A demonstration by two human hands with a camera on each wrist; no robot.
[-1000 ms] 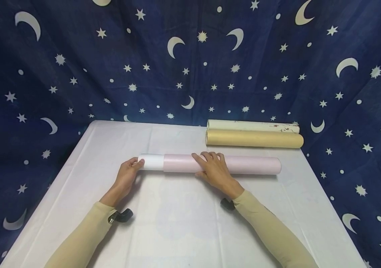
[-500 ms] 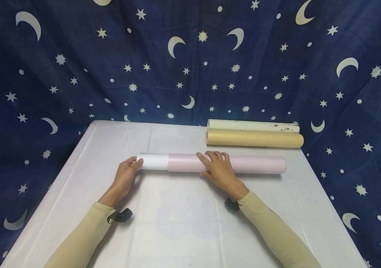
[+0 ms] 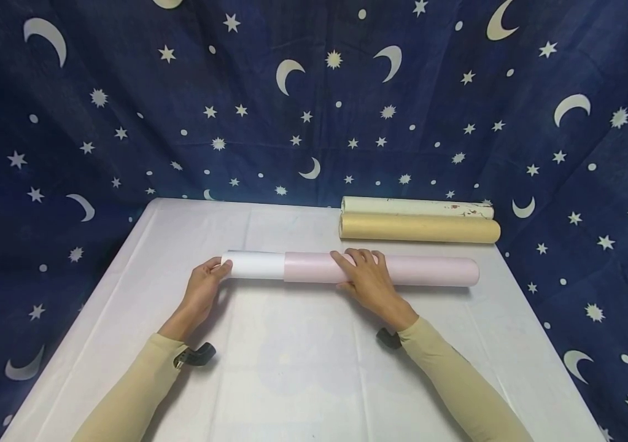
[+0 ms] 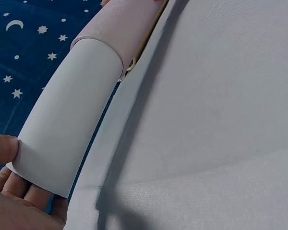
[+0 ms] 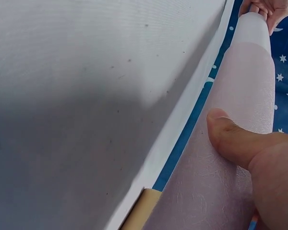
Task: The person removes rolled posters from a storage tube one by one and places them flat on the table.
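A pink wallpaper roll (image 3: 435,271) lies crosswise in the middle of the table, with a white paper roll (image 3: 258,266) sticking out of its left end. My left hand (image 3: 201,288) pinches the white roll at its outer end, thumb on the near side and fingers at the end opening, as the left wrist view also shows. Over the middle of the pink roll, my right hand (image 3: 371,285) grips with fingers across the top and the thumb (image 5: 230,136) along the near side. The rest of the white roll is hidden inside the pink one.
Behind the pink roll, at the back right, lie a yellow roll (image 3: 418,228) and a cream roll (image 3: 402,206) with a floral pattern, side by side. A white cloth covers the table (image 3: 302,368). A dark blue curtain (image 3: 247,92) with moons and stars hangs behind.
The pink roll and my right hand have shifted right, while my left hand has drawn slightly left with the white roll. More of the white roll now shows.
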